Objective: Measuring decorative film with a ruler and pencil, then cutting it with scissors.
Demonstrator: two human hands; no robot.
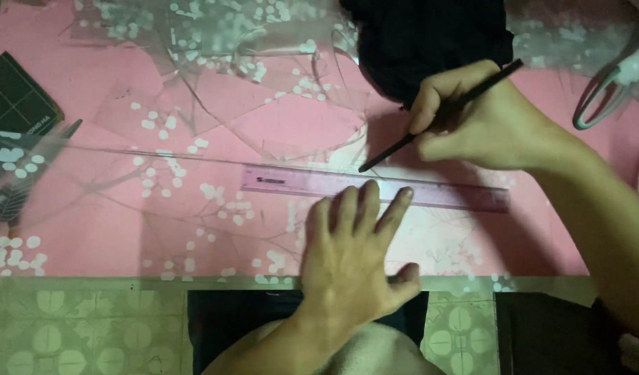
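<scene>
Pen tip at the ruler's far edge, ruler pinned flat by the left hand.

The ruler (375, 189), translucent purple, lies with its long axis running left to right across the pink table (76, 90), on a clear plastic sheet printed with white blossoms (180, 187). The left hand (354, 257) is spread open, its fingers (368, 201) pressing down on the ruler's middle and holding nothing. The right hand (479, 118) is clenched around a black pen (437, 118), which slants down to the left so that its tip meets the sheet just beyond the left fingertips, at the ruler's far edge. Most of the ruler's free length lies to either side of the left fingers; the right hand is the nearer to its right end.
</scene>
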